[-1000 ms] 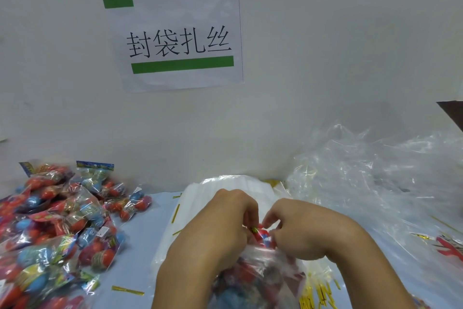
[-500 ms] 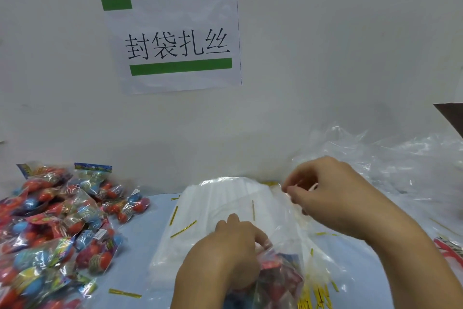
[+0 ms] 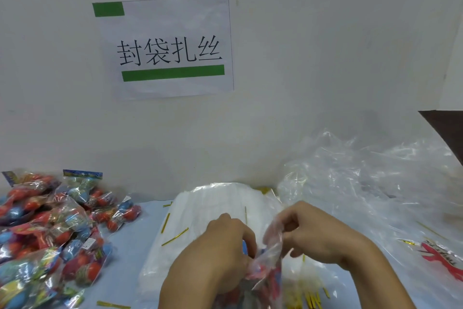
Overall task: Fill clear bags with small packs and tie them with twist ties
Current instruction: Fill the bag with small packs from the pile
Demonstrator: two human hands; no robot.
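A clear bag (image 3: 265,271) holding red and blue small packs stands at the bottom centre, mostly hidden behind my hands. My left hand (image 3: 220,253) grips the bag's gathered neck from the left. My right hand (image 3: 308,236) pinches the loose top of the bag's neck from the right, fingers curled. Gold twist ties (image 3: 175,236) lie scattered on a flat stack of empty clear bags (image 3: 215,203) just beyond my hands. I cannot tell whether a tie is in either hand.
A heap of filled, colourful packs (image 3: 50,238) covers the table's left side. Crumpled clear plastic (image 3: 363,183) piles up at the right. More gold ties (image 3: 310,298) lie by my right wrist. A white wall with a paper sign (image 3: 165,48) stands close behind.
My right hand, which was lifted toward the plastic pile at the right half a second ago, has come back down to the bag's neck beside my left hand.
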